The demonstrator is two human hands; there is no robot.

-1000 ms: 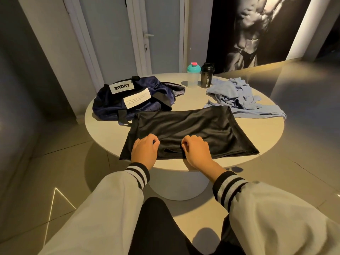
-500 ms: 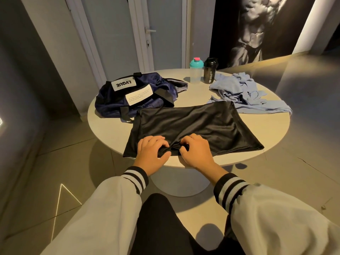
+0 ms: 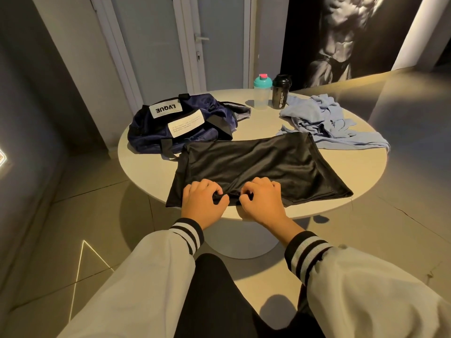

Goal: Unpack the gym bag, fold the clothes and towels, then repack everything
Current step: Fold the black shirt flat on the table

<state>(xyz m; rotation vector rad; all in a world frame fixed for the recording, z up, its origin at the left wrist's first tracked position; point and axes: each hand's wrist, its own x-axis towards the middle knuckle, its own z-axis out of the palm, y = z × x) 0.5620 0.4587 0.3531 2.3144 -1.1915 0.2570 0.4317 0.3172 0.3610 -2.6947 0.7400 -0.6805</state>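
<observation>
Black garment (image 3: pixel 256 167) lies spread flat on the near half of the round surface (image 3: pixel 361 167). Its long axis runs left to right, slightly skewed, the right end nearer the far side. The near left corner appears to overhang the rim, but dim light makes that edge hard to confirm. Left hand (image 3: pixel 202 203) and right hand (image 3: pixel 262 201) sit side by side at the middle of the garment's near hem, close together but apart. Left fingers (image 3: pixel 210 187) are curled, with the thumb closed against them on a small bunched ridge of the black fabric. Right fingers (image 3: pixel 264 184) are curled the same way and pinch the same ridge just to its right. The rest of the garment extends away from the fingers toward the far side and out to either side of them. Gym bag (image 3: pixel 180 123), navy with white labels, lies slumped on the far left of the surface, its near edge touching the garment's far left corner. Light blue cloth (image 3: pixel 324 120) is heaped unfolded at the far right, its near edge meeting the garment's far right corner. Clear shaker bottle (image 3: pixel 262 93) with a teal lid and black shaker bottle (image 3: pixel 281 92) stand upright, just beside each other, at the far edge between bag and blue cloth.
</observation>
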